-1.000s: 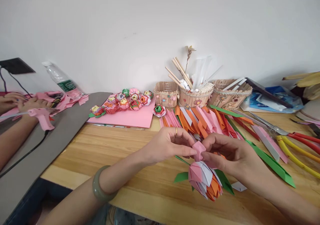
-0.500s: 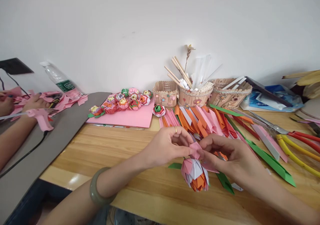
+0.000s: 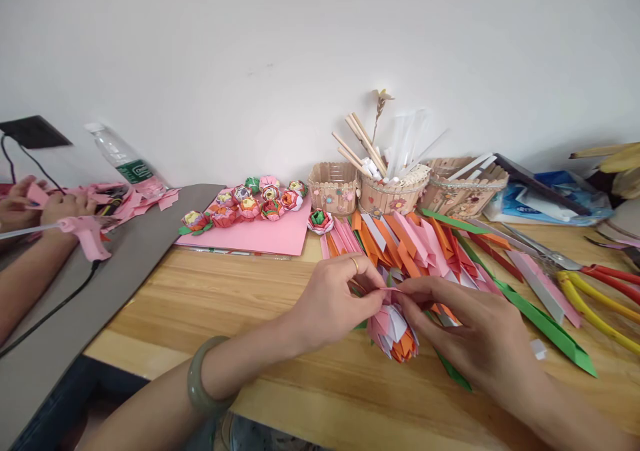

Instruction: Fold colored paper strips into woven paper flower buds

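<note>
My left hand and my right hand meet above a folded paper flower with orange, white and pink petals. Between both sets of fingertips is a small pink paper piece, seen nearly edge-on. Both hands are closed in a pinch on it. The flower hangs just below the fingers, tilted with its orange centre toward me; its top is partly hidden by my hands. Behind them lie folded paper strips in pink, orange, white and red. A long green strip lies right of my right hand.
Finished paper flowers sit on pink paper. Wooden-stick baskets line the wall. Scissors and yellow-handled pliers lie at right. At left, a co-worker's hands handle pink paper near a pink glue gun and a bottle.
The pink paper piece has turned from facing me to nearly edge-on. The flower has risen slightly and is more covered by my hands. The co-worker's hands have shifted, raising a pink piece.
</note>
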`<state>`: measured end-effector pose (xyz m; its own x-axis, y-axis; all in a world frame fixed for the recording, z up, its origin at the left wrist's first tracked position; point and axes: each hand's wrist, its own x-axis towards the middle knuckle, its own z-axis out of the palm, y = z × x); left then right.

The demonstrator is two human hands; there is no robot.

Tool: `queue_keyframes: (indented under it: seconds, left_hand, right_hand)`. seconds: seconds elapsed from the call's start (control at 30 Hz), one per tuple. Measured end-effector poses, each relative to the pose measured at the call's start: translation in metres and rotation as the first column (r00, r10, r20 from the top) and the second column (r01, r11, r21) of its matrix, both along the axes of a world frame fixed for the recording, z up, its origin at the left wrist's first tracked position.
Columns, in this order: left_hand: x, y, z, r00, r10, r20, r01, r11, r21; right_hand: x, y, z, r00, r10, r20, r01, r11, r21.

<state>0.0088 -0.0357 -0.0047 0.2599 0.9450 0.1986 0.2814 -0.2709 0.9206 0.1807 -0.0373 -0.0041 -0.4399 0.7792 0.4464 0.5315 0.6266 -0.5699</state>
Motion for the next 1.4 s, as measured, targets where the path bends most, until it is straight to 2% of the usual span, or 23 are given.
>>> queue_keyframes:
  seconds: [0.07, 0.13, 0.17, 0.23, 0.3, 0.37, 0.5, 0.6, 0.67, 0.73, 0.8, 0.83, 0.9, 0.97, 1.07, 1.17, 1.4]
  left_hand:
    - [-0.001, -0.001, -0.001, 0.998, 0.017, -0.055, -0.008, 0.989, 0.149]
    - [-0.001, -0.002, 0.0, 0.999, 0.002, -0.05, 0.008, 0.979, 0.203]
    - [-0.002, -0.002, 0.001, 1.0, -0.017, -0.015, 0.02, 0.985, 0.17]
    - [-0.002, 0.0, 0.004, 0.992, -0.049, 0.112, 0.049, 0.999, 0.005]
    - [-0.002, 0.003, 0.008, 0.96, 0.003, 0.278, 0.055, 0.978, -0.199]
    - [-0.001, 0.005, 0.009, 0.938, 0.054, 0.343, 0.056, 0.951, -0.305]
    - [0.001, 0.008, 0.006, 0.925, -0.005, 0.379, 0.162, 0.909, -0.384]
    - [0.003, 0.007, 0.002, 0.893, 0.078, 0.443, 0.126, 0.903, -0.412]
    - [0.003, 0.007, 0.0, 0.872, 0.137, 0.47, 0.085, 0.903, -0.421]
    - [0.003, 0.007, -0.001, 0.874, 0.147, 0.464, 0.056, 0.917, -0.396]
    - [0.003, 0.007, -0.001, 0.9, 0.127, 0.418, 0.013, 0.948, -0.317]
    - [0.002, 0.007, -0.001, 0.917, 0.112, 0.382, -0.009, 0.965, -0.262]
    - [0.002, 0.006, -0.002, 0.946, 0.083, 0.312, -0.037, 0.988, -0.151]
    - [0.001, 0.006, -0.004, 0.957, 0.071, 0.282, -0.041, 0.993, -0.112]
    - [0.001, 0.005, -0.004, 0.94, 0.082, 0.33, -0.027, 0.985, -0.169]
    - [0.003, 0.004, -0.003, 0.912, 0.111, 0.395, -0.021, 0.974, -0.224]
    - [0.005, 0.003, -0.006, 0.863, 0.153, 0.482, -0.046, 0.973, -0.226]
  right_hand:
    - [-0.001, 0.0, 0.0, 1.0, -0.013, -0.003, 0.013, 1.0, 0.007]
    - [-0.002, 0.0, 0.001, 1.0, -0.029, 0.0, 0.029, 0.999, 0.036]
    - [-0.002, 0.0, 0.001, 0.999, -0.036, 0.006, 0.036, 0.998, 0.054]
    - [-0.001, 0.001, 0.001, 0.998, -0.056, 0.017, 0.054, 0.995, 0.083]
    - [0.0, 0.001, 0.001, 0.997, -0.078, 0.021, 0.076, 0.993, 0.093]
    - [0.002, 0.002, 0.0, 0.996, -0.084, 0.031, 0.08, 0.991, 0.109]
    - [0.004, 0.001, -0.003, 0.998, -0.027, 0.056, 0.017, 0.984, 0.177]
    - [0.004, 0.002, -0.005, 0.999, 0.006, 0.032, -0.013, 0.978, 0.206]
    - [0.003, 0.002, -0.003, 1.0, -0.006, -0.021, 0.01, 0.977, 0.212]
    - [0.001, 0.003, 0.002, 0.996, -0.041, -0.084, 0.05, 0.992, 0.118]
    - [-0.001, 0.003, 0.007, 0.992, -0.057, -0.111, 0.045, 0.993, -0.108]
    - [-0.002, 0.004, 0.01, 0.992, -0.047, -0.12, 0.018, 0.972, -0.235]
    - [-0.004, 0.004, 0.014, 0.986, -0.013, -0.164, -0.062, 0.895, -0.441]
    - [-0.004, 0.006, 0.015, 0.972, -0.008, -0.235, -0.127, 0.822, -0.555]
    - [-0.002, 0.01, 0.012, 0.954, -0.036, -0.298, -0.175, 0.74, -0.649]
    - [0.001, 0.014, 0.007, 0.939, -0.068, -0.336, -0.201, 0.683, -0.702]
    - [-0.003, 0.012, 0.005, 0.927, -0.09, -0.365, -0.245, 0.591, -0.768]
